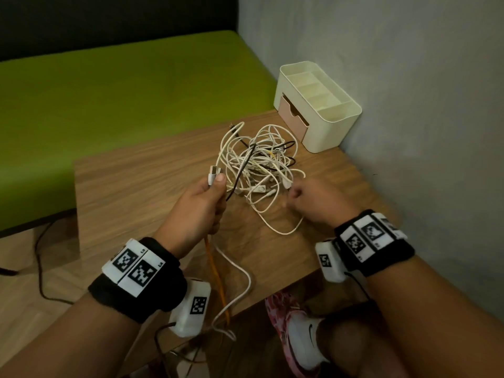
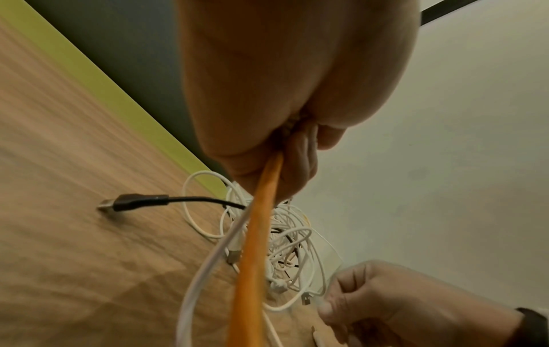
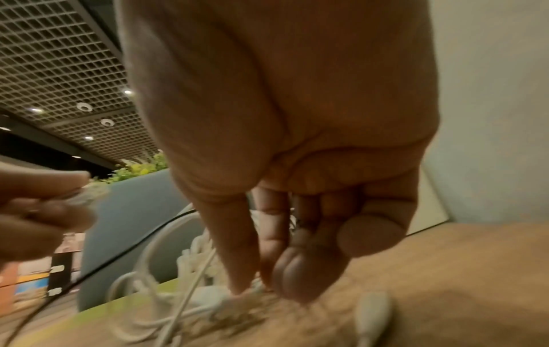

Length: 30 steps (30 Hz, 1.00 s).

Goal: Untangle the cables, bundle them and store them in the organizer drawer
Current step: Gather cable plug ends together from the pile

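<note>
A tangle of white cables (image 1: pixel 259 159) with a black cable threaded through it lies on the wooden table (image 1: pixel 136 181). My left hand (image 1: pixel 215 181) is raised at the tangle's left edge. It pinches a white USB plug (image 1: pixel 213 174) and grips an orange cable (image 1: pixel 215 274) that trails back over the near table edge. In the left wrist view the orange cable (image 2: pixel 258 234) runs out of my fist. My right hand (image 1: pixel 294 192) sits at the tangle's right edge, and its fingertips (image 3: pixel 237 286) pinch a white cable against the table. The cream organizer (image 1: pixel 319 105) with its pink drawer (image 1: pixel 293 113) stands at the far right corner.
A grey wall (image 1: pixel 409 105) borders the table on the right, and a green bench (image 1: pixel 109 105) lies behind and to the left. A black USB plug (image 2: pixel 130 202) rests on the table left of the tangle. A shoe (image 1: pixel 302 336) and floor cords show below the near edge.
</note>
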Tool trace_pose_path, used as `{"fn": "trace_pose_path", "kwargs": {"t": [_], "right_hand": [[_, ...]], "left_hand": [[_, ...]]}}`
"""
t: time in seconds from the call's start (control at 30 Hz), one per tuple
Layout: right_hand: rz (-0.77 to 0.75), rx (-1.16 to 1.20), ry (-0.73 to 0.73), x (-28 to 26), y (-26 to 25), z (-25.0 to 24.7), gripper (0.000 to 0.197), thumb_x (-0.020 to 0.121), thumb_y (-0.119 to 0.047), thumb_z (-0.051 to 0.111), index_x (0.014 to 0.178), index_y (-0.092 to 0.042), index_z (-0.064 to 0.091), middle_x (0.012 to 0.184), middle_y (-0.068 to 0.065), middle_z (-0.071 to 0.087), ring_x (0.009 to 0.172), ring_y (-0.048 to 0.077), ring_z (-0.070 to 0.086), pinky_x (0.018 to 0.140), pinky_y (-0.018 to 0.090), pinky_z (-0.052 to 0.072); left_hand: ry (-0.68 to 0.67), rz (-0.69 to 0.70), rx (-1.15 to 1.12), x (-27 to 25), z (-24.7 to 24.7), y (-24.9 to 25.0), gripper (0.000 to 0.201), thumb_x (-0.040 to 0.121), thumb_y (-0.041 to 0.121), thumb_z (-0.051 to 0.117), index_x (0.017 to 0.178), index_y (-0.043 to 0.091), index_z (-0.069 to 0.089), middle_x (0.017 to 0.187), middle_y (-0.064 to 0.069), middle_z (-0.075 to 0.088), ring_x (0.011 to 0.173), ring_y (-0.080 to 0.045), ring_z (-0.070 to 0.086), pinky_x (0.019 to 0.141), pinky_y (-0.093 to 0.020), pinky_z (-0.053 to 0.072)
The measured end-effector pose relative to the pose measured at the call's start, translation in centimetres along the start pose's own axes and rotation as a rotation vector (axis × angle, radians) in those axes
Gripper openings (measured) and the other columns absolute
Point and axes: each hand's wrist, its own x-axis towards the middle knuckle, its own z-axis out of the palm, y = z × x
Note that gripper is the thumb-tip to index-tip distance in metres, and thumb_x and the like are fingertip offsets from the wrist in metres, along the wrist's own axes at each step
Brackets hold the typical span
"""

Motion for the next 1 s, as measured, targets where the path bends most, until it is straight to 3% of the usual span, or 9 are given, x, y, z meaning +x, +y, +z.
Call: {"fn": "trace_pose_path", "kwargs": {"t": [0.1,0.2,0.37,0.5,0.67,0.73,0.87,0.93,1.0], "right_hand": [[0.210,-0.074,0.024,0.9,2.1,-0.6,0.030,0.088,-0.045,0.065,0.087,-0.015,0.066,0.090,0.006,0.066,0.083,0.023,0.062,0.075,0.036,0.053],[0.308,-0.124,-0.019,1.1,2.7,-0.3,0.039,0.087,-0.051,0.064,0.076,-0.015,0.057,0.080,0.003,0.057,0.078,0.021,0.056,0.070,0.032,0.044],[0.277,-0.158,0.005,1.6,2.1,0.6,0.027,0.089,-0.037,0.063,0.084,-0.010,0.066,0.073,0.004,0.056,0.075,0.023,0.057,0.065,0.032,0.044],[0.213,-0.175,0.062,1.1,0.9,1.0,0.032,0.088,-0.036,0.064,0.065,-0.020,0.048,0.073,0.001,0.051,0.077,0.023,0.055,0.067,0.032,0.043],[0.187,-0.200,0.105,0.7,-0.7,1.3,0.033,0.088,-0.032,0.065,0.067,-0.023,0.040,0.088,0.002,0.052,0.085,0.023,0.054,0.074,0.036,0.049],[0.186,-0.168,0.117,0.3,-1.0,0.8,0.032,0.088,-0.034,0.064,0.068,-0.023,0.041,0.087,0.001,0.055,0.083,0.022,0.055,0.070,0.036,0.048],[0.100,0.052,0.272,-2.0,-2.5,-2.2,0.022,0.086,-0.040,0.066,0.082,-0.019,0.058,0.077,-0.001,0.059,0.070,0.016,0.056,0.059,0.032,0.046],[0.006,0.307,0.363,-3.6,-3.8,-2.8,0.018,0.083,-0.034,0.070,0.081,-0.021,0.056,0.075,-0.004,0.060,0.067,0.013,0.056,0.054,0.029,0.040],[-0.112,0.593,0.366,-4.6,-5.1,-2.5,0.020,0.081,-0.028,0.074,0.082,-0.021,0.056,0.076,-0.002,0.063,0.069,0.017,0.061,0.058,0.034,0.049]], "left_hand": [[0.002,0.013,0.010,-0.2,-0.1,0.1,0.037,0.106,0.037,0.036,0.072,0.021,0.033,0.058,0.005,0.026,0.046,-0.008,0.019,0.041,-0.019,0.021],[0.003,0.020,0.024,-0.3,0.0,0.3,0.036,0.106,0.036,0.036,0.073,0.020,0.034,0.058,0.005,0.027,0.046,-0.008,0.020,0.042,-0.020,0.022],[0.038,0.012,-0.001,0.0,-0.1,0.1,0.036,0.106,0.035,0.038,0.073,0.020,0.034,0.057,0.007,0.029,0.046,-0.008,0.021,0.042,-0.021,0.023],[0.090,0.002,-0.007,0.2,-0.1,-0.1,0.036,0.105,0.036,0.038,0.074,0.019,0.037,0.054,0.010,0.033,0.045,-0.008,0.024,0.044,-0.023,0.025],[0.098,0.006,-0.005,0.3,0.2,-0.1,0.034,0.105,0.037,0.039,0.077,0.018,0.040,0.055,0.008,0.034,0.045,-0.007,0.026,0.044,-0.024,0.026],[0.107,0.001,-0.032,0.3,0.3,0.0,0.034,0.105,0.038,0.039,0.078,0.017,0.042,0.055,0.008,0.033,0.045,-0.008,0.026,0.044,-0.023,0.025],[0.097,-0.002,-0.157,0.2,0.6,0.6,0.035,0.106,0.040,0.033,0.077,0.019,0.039,0.058,0.003,0.026,0.044,-0.008,0.021,0.047,-0.025,0.020],[0.100,0.007,-0.220,0.2,0.9,0.8,0.035,0.106,0.039,0.031,0.077,0.020,0.037,0.058,0.002,0.025,0.043,-0.008,0.021,0.047,-0.025,0.020],[0.093,0.020,-0.270,0.3,1.1,0.7,0.034,0.107,0.038,0.030,0.078,0.021,0.036,0.057,0.003,0.028,0.043,-0.008,0.022,0.045,-0.023,0.022]]}}
